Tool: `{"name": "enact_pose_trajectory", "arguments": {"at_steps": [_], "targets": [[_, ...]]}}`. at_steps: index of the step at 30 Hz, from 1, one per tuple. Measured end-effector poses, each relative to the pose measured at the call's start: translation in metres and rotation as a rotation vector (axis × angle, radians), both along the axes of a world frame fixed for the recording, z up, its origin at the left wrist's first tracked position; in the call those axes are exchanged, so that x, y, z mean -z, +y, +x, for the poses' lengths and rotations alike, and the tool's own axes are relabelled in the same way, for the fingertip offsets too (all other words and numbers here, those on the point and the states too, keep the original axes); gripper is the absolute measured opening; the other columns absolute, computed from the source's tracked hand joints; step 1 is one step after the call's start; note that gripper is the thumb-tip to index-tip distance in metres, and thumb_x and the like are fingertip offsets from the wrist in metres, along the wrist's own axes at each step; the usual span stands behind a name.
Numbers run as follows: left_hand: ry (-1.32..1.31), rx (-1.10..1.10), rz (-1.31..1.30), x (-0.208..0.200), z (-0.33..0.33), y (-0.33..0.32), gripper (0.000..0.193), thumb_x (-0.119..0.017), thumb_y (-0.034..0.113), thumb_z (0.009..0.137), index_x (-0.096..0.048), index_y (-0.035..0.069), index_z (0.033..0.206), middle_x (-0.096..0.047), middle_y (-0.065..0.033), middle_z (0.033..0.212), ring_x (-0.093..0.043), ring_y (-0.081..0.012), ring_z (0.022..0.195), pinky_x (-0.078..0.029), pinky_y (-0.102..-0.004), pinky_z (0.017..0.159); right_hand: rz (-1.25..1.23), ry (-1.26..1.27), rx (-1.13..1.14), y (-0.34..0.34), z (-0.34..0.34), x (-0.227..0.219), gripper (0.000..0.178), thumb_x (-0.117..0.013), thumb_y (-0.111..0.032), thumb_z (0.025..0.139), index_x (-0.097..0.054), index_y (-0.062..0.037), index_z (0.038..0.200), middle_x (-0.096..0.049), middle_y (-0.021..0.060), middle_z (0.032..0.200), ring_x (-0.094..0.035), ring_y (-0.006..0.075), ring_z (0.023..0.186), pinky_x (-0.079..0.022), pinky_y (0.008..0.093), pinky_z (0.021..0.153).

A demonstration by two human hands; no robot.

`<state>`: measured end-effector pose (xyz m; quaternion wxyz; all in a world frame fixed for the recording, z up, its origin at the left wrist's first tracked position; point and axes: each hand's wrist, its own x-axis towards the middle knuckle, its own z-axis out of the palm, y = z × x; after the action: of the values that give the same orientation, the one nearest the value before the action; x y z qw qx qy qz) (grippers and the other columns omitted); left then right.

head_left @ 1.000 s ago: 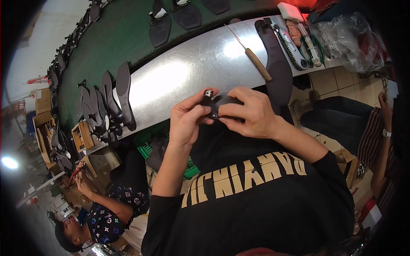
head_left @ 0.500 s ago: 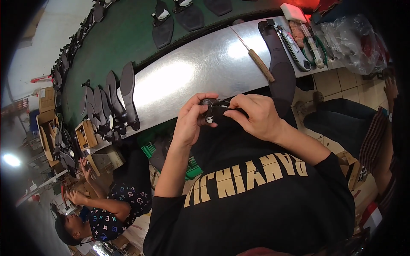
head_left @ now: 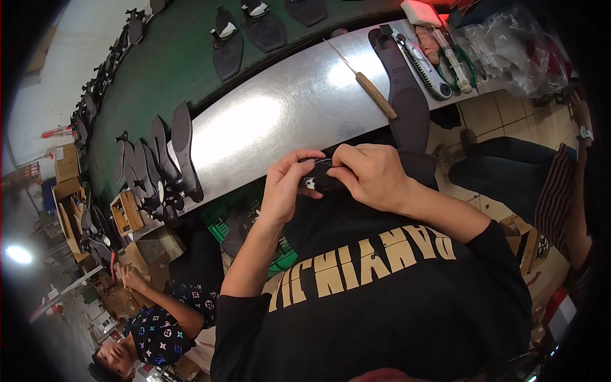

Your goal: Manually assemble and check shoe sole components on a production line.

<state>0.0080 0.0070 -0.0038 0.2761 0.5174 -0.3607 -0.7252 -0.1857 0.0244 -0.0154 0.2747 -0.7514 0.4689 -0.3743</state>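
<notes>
While the left hand point(head_left: 286, 183) clasps a dark sandal point(head_left: 326, 182), the curled right hand point(head_left: 372, 175) pinches at it

black held piece point(head_left: 322, 182), patched white; silvery worktop point(head_left: 254, 118), brown awl handle point(head_left: 375, 95), green tabletop point(head_left: 159, 76), dark striped shirt point(head_left: 555, 191).

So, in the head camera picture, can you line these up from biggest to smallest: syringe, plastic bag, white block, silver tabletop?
1. Silver tabletop
2. Plastic bag
3. White block and syringe: unsure; the syringe looks longer, the block wider.
</notes>
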Motion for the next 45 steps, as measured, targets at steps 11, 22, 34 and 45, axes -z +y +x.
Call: {"name": "enact_pose_trajectory", "arguments": {"at_steps": [11,22,34,45], "targets": [[-0.063,-0.033,-0.077,-0.005,-0.009,-0.003,0.019,-0.06,0.01,0.088,-0.066,0.001,0.104,-0.065,-0.0042,0.087,-0.061,-0.0099,0.073,-0.055,-0.0248,0.054,0.265,-0.21,0.012,-0.008,-0.014,-0.013,0.016,-0.071,-0.014,0.081,-0.06,-0.0029,0.085,-0.065,0.0112,0.07,-0.066,0.0269,0.063,-0.05,0.0338,0.056],[-0.04,-0.166,-0.151,-0.021,0.006,-0.017,0.021,-0.059,0.011,0.082,-0.061,-0.003,0.097,-0.059,-0.0096,0.078,-0.058,-0.0183,0.056,-0.049,-0.0275,0.039,0.544,-0.382,-0.359,-0.049,-0.017,-0.011,0.024,-0.064,-0.024,0.087,-0.065,-0.0005,0.081,-0.065,0.0109,0.07,-0.057,0.0137,0.062,-0.045,0.0333,0.059],[0.027,-0.477,-0.012,0.032,0.076,-0.014,0.05,-0.052,0.021,0.095,-0.041,0.001,0.139,-0.054,-0.0114,0.124,-0.049,-0.0238,0.113,-0.042,-0.037,0.098,-0.143,0.267,0.449,-0.093,-0.053,0.035,0.031,-0.062,-0.014,0.083,-0.06,-0.0051,0.113,-0.056,0.0117,0.095,-0.056,0.0301,0.092,-0.048,0.0394,0.078],[0.471,-0.551,0.084,0.044,0.067,-0.026,0.019,-0.053,0.021,0.094,-0.058,0.01,0.108,-0.06,0.0,0.094,-0.056,-0.0116,0.084,-0.048,-0.0347,0.08,0.119,0.136,0.356,-0.089,-0.044,0.035,0.033,-0.056,-0.005,0.081,-0.059,-0.004,0.114,-0.054,0.0171,0.104,-0.056,0.0328,0.098,-0.047,0.0417,0.08]]}}
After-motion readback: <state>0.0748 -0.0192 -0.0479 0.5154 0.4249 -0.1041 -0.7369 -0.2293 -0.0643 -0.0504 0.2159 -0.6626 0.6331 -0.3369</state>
